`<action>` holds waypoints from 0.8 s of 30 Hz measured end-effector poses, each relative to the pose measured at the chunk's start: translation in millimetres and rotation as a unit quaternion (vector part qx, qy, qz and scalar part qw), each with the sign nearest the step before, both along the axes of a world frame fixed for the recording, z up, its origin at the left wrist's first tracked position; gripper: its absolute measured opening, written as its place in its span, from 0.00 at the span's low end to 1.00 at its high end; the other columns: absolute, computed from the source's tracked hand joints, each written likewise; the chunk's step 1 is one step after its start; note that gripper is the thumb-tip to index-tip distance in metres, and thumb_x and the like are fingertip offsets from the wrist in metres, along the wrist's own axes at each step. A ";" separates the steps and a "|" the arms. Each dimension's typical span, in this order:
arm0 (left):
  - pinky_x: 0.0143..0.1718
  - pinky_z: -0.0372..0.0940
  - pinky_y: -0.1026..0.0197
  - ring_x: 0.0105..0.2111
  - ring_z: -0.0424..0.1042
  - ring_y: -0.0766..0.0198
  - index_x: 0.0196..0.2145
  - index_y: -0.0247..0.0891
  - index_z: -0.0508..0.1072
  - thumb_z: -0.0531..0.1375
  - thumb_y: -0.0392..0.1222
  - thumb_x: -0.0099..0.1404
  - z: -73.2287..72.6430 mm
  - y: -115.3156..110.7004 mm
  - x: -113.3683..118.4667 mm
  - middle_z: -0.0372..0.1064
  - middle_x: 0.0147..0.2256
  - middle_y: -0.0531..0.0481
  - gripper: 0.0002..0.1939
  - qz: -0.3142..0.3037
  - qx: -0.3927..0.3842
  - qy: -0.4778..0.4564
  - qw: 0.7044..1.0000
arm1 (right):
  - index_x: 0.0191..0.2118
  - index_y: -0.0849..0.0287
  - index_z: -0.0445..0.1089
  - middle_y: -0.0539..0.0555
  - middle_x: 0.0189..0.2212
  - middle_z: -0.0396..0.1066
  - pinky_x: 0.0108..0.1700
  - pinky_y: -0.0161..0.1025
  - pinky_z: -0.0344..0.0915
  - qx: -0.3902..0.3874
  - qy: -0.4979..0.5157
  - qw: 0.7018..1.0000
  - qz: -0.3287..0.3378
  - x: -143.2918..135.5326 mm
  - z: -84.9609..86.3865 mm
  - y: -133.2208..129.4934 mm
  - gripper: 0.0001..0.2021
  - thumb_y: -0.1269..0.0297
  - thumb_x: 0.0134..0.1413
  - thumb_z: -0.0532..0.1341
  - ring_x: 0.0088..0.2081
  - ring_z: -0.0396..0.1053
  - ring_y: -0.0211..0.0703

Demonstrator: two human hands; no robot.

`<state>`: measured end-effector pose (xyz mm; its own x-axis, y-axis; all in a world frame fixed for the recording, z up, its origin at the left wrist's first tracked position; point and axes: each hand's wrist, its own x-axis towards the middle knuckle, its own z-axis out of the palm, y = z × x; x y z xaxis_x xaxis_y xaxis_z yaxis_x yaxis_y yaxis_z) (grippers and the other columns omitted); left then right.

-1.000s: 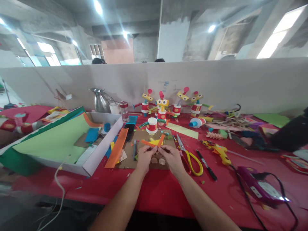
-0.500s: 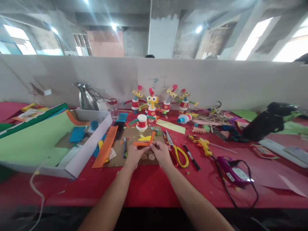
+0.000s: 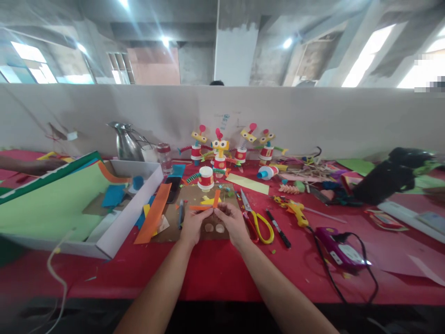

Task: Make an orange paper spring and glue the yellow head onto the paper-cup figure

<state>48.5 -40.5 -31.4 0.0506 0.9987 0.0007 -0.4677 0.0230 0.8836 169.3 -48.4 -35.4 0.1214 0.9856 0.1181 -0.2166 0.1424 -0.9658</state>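
Note:
Between my hands, over a brown cardboard sheet (image 3: 163,235), are orange paper strips (image 3: 216,198) that meet at a corner. My left hand (image 3: 192,226) pinches the strip lying sideways, and my right hand (image 3: 230,223) pinches at the corner where the other strip points up and away. Whether it is one folded strip or two, I cannot tell. Just beyond stands a white-and-red paper cup figure (image 3: 205,178) with green coiled arms. Yellow paper pieces (image 3: 208,200) lie behind the strips. A blue pen-like tool (image 3: 181,214) is left of my left hand.
Yellow-handled scissors (image 3: 261,227), a black marker (image 3: 278,228) and a yellow glue gun (image 3: 295,213) lie right. A white box (image 3: 130,213) with coloured paper stands left. Several finished figures (image 3: 219,147) line the back. Another person's arm (image 3: 29,164) reaches in at far left.
The strip pointing away has swung more upright, and the sideways strip has shifted slightly left. Another person's arm has come into view at far left.

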 end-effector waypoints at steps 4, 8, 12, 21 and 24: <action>0.34 0.65 0.61 0.28 0.72 0.62 0.29 0.32 0.80 0.70 0.43 0.46 -5.9 2.8 -0.6 0.76 0.27 0.46 0.13 0.012 0.007 0.027 1.000 | 0.34 0.58 0.75 0.52 0.30 0.76 0.36 0.39 0.68 0.033 -0.042 0.998 0.013 0.2 -1.7 1.2 0.13 0.56 0.42 0.68 0.32 0.72 0.43; 0.34 0.65 0.61 0.27 0.71 0.63 0.30 0.32 0.80 0.70 0.44 0.47 -10.8 5.2 -1.0 0.75 0.26 0.46 0.14 0.016 0.016 0.054 0.998 | 0.33 0.57 0.77 0.53 0.31 0.77 0.36 0.40 0.68 0.054 -0.090 0.994 -0.004 1.2 -3.4 1.4 0.10 0.57 0.45 0.66 0.32 0.73 0.45; 0.37 0.65 0.60 0.30 0.72 0.62 0.33 0.33 0.80 0.69 0.44 0.50 -9.9 4.8 -0.8 0.76 0.28 0.46 0.14 0.013 0.040 0.051 0.998 | 0.35 0.57 0.77 0.53 0.32 0.78 0.35 0.40 0.69 0.040 -0.068 0.997 -0.005 0.9 -2.8 0.7 0.11 0.57 0.45 0.66 0.32 0.74 0.46; 0.29 0.59 0.65 0.24 0.65 0.69 0.27 0.33 0.79 0.70 0.42 0.46 -7.7 4.5 -2.7 0.71 0.22 0.51 0.11 0.042 0.030 0.046 0.998 | 0.38 0.54 0.77 0.54 0.34 0.77 0.40 0.42 0.69 0.148 -0.190 0.970 -0.032 -0.9 -4.6 -3.4 0.09 0.62 0.52 0.62 0.36 0.73 0.47; 0.28 0.59 0.65 0.23 0.64 0.69 0.27 0.33 0.79 0.70 0.43 0.45 -5.0 3.1 -2.0 0.72 0.22 0.51 0.12 0.050 0.023 0.062 0.997 | 0.37 0.54 0.76 0.54 0.33 0.77 0.39 0.42 0.70 0.121 -0.144 0.981 -0.037 -1.5 -6.0 -3.2 0.08 0.61 0.50 0.63 0.34 0.74 0.46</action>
